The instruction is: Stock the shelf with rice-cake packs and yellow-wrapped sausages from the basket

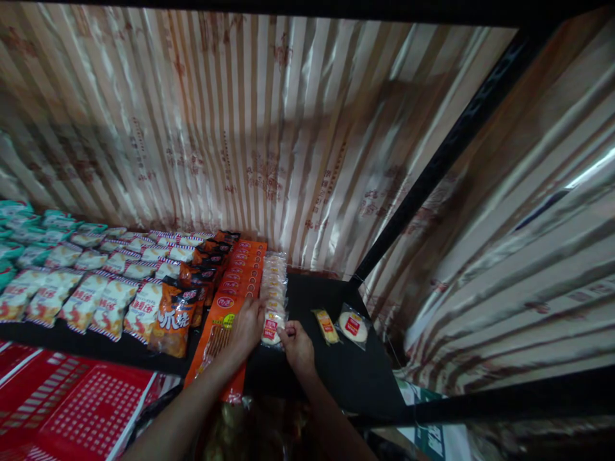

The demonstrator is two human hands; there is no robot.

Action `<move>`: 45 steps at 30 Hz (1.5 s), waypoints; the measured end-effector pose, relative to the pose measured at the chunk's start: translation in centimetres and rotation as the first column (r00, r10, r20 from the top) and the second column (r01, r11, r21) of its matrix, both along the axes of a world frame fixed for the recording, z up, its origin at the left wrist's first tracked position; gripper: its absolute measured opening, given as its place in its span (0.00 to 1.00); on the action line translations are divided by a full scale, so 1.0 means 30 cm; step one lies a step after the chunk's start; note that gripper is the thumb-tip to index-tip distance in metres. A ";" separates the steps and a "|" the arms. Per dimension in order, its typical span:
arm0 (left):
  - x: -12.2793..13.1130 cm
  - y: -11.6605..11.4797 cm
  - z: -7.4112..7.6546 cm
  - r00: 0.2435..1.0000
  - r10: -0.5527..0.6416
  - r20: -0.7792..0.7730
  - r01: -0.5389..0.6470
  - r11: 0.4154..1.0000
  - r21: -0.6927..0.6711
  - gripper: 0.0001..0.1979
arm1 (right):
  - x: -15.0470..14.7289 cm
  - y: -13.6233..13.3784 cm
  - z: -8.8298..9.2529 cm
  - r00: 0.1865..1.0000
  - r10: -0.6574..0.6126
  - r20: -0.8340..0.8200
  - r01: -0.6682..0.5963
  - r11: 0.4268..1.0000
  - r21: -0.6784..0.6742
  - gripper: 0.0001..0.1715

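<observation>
A clear packet with a round white rice cracker and a red label (271,328) lies at the front of a row of similar rice cracker packets (275,275) on the black shelf. My left hand (248,325) is closed at its left edge, over the orange packets, with its fingertips partly hidden. On the other side, my right hand (298,346) pinches the packet's right edge between thumb and fingers. Directly left is a row of overlapping long orange snack packets (223,320), the front one showing brown sticks.
A small yellow packet (327,326) and another round cracker packet (353,326) lie to the right. Orange bags (173,320), white snack bags (98,301) and teal bags (19,224) fill the left. Below is a red basket (91,410); a black post (432,160) slants up on the right.
</observation>
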State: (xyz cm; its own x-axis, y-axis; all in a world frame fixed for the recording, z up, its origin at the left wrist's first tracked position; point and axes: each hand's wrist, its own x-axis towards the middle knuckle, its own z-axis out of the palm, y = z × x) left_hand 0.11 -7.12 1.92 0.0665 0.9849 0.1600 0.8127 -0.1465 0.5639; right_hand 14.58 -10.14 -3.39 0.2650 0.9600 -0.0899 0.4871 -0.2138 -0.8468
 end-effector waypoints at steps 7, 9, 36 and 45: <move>0.063 -0.162 -0.140 0.966 -0.099 -0.239 0.139 0.977 0.160 0.15 | -0.006 0.002 0.024 0.997 0.014 0.075 -0.016 0.999 0.035 0.10; 0.074 -0.171 -0.177 0.951 -0.058 -0.303 0.128 0.968 0.216 0.16 | -0.006 0.000 0.023 0.996 0.020 0.088 -0.025 0.998 0.060 0.09; 0.102 -0.252 -0.047 0.929 -0.108 -0.354 0.104 0.994 -0.031 0.20 | -0.008 -0.089 -0.027 0.996 -0.037 -0.085 0.056 0.970 0.236 0.23; 0.097 -0.480 -0.136 0.910 -0.337 -0.240 0.311 0.940 -0.141 0.17 | -0.040 -0.316 -0.040 0.993 -0.027 -0.113 0.058 0.960 0.273 0.20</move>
State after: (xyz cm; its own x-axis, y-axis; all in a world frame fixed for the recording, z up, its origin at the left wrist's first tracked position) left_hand 3.02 -21.53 -2.17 0.4105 0.9119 -0.0012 0.8485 -0.3815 0.3668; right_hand 13.40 -19.61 -4.58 0.3094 0.9396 0.1461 0.3859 0.0164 -0.9224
